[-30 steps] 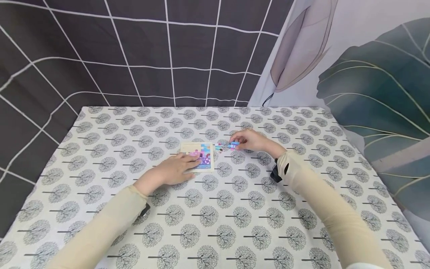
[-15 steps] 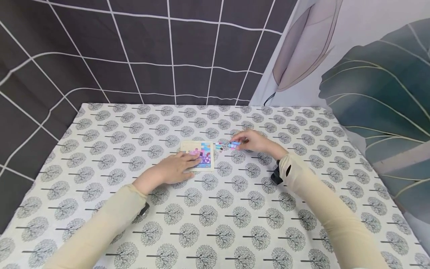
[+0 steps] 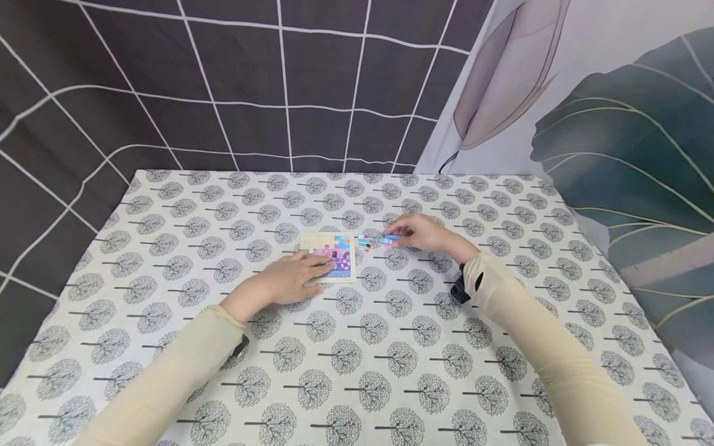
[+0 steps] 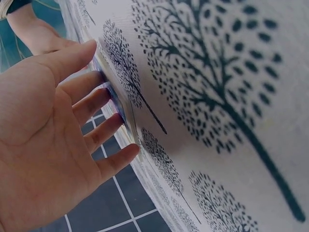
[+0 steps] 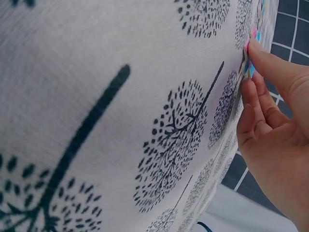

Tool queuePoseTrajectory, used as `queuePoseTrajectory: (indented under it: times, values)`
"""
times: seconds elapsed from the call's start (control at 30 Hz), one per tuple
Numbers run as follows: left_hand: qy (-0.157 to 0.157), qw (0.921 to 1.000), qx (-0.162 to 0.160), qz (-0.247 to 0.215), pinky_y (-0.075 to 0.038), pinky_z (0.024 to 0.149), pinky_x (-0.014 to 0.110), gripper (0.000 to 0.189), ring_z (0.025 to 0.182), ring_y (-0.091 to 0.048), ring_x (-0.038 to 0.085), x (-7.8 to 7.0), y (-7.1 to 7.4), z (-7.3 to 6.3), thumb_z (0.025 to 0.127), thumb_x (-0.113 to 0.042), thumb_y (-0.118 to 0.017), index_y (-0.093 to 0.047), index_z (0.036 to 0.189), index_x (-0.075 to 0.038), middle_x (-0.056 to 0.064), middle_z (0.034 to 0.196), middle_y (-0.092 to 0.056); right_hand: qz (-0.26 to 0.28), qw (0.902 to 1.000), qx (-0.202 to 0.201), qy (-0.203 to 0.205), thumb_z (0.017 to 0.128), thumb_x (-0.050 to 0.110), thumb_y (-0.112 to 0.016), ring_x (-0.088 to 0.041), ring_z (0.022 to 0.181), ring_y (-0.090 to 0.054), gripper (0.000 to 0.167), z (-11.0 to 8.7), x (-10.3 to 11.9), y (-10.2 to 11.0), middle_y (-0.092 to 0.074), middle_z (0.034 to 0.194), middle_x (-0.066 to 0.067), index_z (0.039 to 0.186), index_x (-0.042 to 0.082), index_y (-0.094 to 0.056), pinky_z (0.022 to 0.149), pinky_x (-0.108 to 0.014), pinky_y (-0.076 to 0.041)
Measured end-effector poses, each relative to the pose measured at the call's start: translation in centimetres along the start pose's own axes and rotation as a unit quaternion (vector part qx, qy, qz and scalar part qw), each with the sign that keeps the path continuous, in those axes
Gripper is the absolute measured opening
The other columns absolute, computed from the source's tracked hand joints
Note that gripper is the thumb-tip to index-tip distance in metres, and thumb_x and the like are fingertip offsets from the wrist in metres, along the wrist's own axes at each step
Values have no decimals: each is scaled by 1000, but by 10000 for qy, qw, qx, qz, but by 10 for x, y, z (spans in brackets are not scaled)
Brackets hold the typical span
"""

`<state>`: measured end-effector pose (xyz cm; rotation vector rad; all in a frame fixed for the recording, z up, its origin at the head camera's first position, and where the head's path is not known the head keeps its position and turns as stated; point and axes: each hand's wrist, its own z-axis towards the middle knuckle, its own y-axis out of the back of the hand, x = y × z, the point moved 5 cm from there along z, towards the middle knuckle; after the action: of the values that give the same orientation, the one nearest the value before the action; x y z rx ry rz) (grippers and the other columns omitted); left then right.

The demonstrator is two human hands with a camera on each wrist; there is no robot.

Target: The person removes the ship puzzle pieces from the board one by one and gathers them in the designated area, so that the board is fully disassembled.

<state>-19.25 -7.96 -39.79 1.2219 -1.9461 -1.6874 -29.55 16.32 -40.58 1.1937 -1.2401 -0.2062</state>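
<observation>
A jigsaw puzzle in a pale wooden frame (image 3: 310, 239) lies mid-table in the head view. Its right and lower parts carry pink, purple and blue pieces; the upper left shows bare wood. My left hand (image 3: 290, 280) rests on its lower left part, fingers spread and fairly straight, covering some of the picture. In the left wrist view the fingertips (image 4: 116, 120) touch the board's edge area. Right of the board, my right hand (image 3: 421, 234) pinches a blue and pink puzzle piece (image 3: 390, 241) between thumb and fingers, close to the tabletop. The right wrist view shows the piece mostly hidden.
Several small loose puzzle pieces (image 3: 364, 242) lie between the board and my right hand. A tree-print cloth (image 3: 357, 371) covers the table. Behind it hangs a dark curtain with a white grid (image 3: 318, 74), and a leaf-patterned curtain (image 3: 625, 142) hangs at the right.
The head view has shifted slightly. My right hand keeps its hold on the piece, which has tilted a little. The left hand stays on the board.
</observation>
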Motion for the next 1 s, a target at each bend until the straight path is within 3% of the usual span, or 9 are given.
queuePoseTrajectory:
  times: [0.23,0.53,0.9,1.0]
  values:
    - [17,10000,10,-17,-19,112,56,56,137,-24,39,2,1,-1,96,-35,-46,-33,145,-10,7,153,-24,44,9998,156,140,82,6,-68,-26,103,-56,40,1,2,0,-61,113,-13,121,6,-61,93,-39,-49]
    - [130,9999,109,17,-21,112,57,56,137,-22,39,5,-1,-4,97,-36,-45,-31,146,-12,5,154,-21,337,9994,10,6,84,11,-68,-29,109,-55,44,4,3,-1,-59,117,-16,126,5,-56,98,-40,-47]
    - [150,9998,140,44,-21,112,56,56,138,-21,39,3,-2,-3,97,-36,-46,-30,146,-14,5,154,-21,280,9976,-51,633,86,22,-68,-24,100,-56,41,17,25,-9,-60,109,-11,123,8,-60,88,-39,-49]
    - [127,9998,88,134,-23,111,56,56,138,-22,38,3,-2,0,97,-35,-46,-31,146,-14,5,154,-22,129,9981,-49,595,86,26,-67,-24,101,-56,41,20,29,-8,-60,111,-10,123,10,-60,88,-39,-49]
